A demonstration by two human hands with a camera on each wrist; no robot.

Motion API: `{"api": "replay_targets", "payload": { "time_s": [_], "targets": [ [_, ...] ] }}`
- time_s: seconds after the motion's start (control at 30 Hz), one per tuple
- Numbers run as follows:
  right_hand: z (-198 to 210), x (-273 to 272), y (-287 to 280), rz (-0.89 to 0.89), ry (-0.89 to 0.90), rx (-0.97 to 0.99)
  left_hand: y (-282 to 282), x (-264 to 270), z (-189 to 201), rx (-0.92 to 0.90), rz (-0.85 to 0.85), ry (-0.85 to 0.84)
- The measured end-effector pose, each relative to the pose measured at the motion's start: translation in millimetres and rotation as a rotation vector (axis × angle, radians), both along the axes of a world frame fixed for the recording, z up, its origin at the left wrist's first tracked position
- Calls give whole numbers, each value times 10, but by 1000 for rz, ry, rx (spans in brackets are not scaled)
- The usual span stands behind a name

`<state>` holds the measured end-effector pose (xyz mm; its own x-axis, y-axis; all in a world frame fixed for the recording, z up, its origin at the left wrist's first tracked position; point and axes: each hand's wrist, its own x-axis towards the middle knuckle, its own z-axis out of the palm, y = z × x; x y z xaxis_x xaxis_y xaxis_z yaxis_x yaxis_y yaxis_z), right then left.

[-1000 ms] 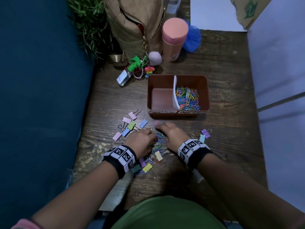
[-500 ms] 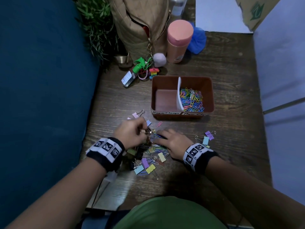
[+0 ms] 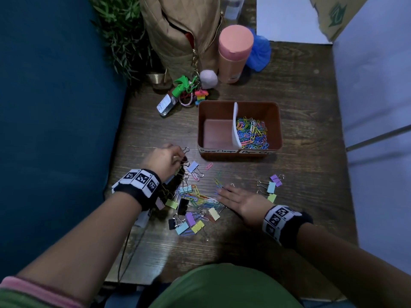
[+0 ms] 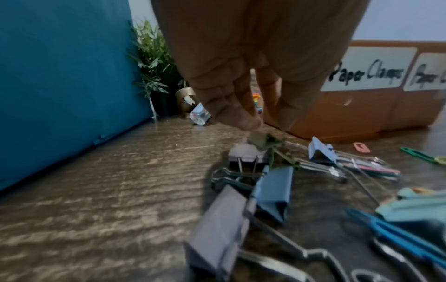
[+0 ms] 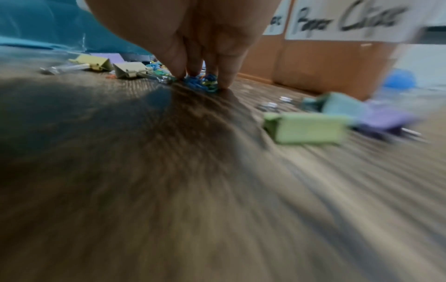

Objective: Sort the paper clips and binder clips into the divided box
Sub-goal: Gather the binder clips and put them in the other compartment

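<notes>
Brown divided box: two compartments. Left hand pinches one green binder clip; right hand flat, fingers straight, on paper clips.

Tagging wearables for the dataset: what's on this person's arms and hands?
Both hands are bare: no gloves or rings visible. Each wrist carries a black band with white tiles printed with black square marker codes: left wristband, right wristband. A thin dark cable hangs under the left forearm. A pink cuff over a green sleeve shows by the left elbow.

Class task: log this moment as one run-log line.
left hand: pinching binder clip | right hand: flat on paper clips | box: clamp side empty
</notes>
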<state>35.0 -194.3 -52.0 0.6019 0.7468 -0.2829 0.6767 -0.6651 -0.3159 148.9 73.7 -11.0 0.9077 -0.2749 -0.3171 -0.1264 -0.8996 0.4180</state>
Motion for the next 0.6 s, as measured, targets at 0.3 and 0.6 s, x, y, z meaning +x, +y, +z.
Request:
{"api": "replay_targets", "payload": {
  "time_s": [0.3,0.6],
  "targets": [
    [252,589,445,-243,91,13,-210,-111,-142,82,-278,-94],
    [194,480,378,-211,128,-20,-241,63,-139,196,-342,-50]
  ]
}}
